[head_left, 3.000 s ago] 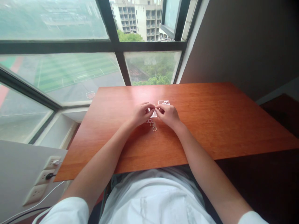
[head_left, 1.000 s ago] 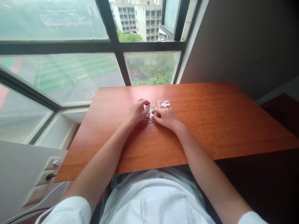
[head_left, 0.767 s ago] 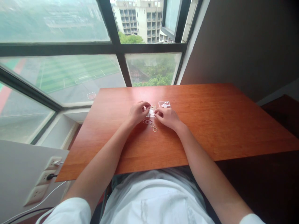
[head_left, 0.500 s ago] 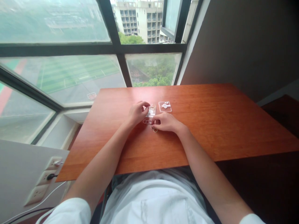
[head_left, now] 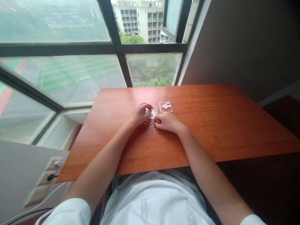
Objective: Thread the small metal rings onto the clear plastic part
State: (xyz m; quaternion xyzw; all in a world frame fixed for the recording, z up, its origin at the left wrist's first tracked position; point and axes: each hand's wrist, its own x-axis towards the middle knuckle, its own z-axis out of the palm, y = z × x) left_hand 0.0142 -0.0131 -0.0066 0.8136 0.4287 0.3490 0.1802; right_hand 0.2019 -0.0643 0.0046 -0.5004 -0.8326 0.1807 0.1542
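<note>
A small clear plastic box (head_left: 154, 113) with gold-coloured bits in its far part rests on the table. My left hand (head_left: 141, 113) grips its left side, thumb and fingers curled about the edge. Just in front of the box, my right hand (head_left: 167, 122) has thumb and fingertips pinched at a small ring (head_left: 154, 125), which the fingers partly cover. Several thin rings (head_left: 147, 122) lie overlapping in a row along the near side of the box. One gold-coloured ring (head_left: 156, 131) lies apart, nearer to me.
A clear square lid (head_left: 165, 107) with white marks lies right of the box. All of this is on a reddish-brown wooden table (head_left: 211, 125). Windows (head_left: 153, 68) stand beyond its far edge, and wall sockets (head_left: 43, 178) with cables are at lower left.
My left hand and the box have shifted slightly right. My right fingertips have moved up a little from the table toward the box, with the ring beside them.
</note>
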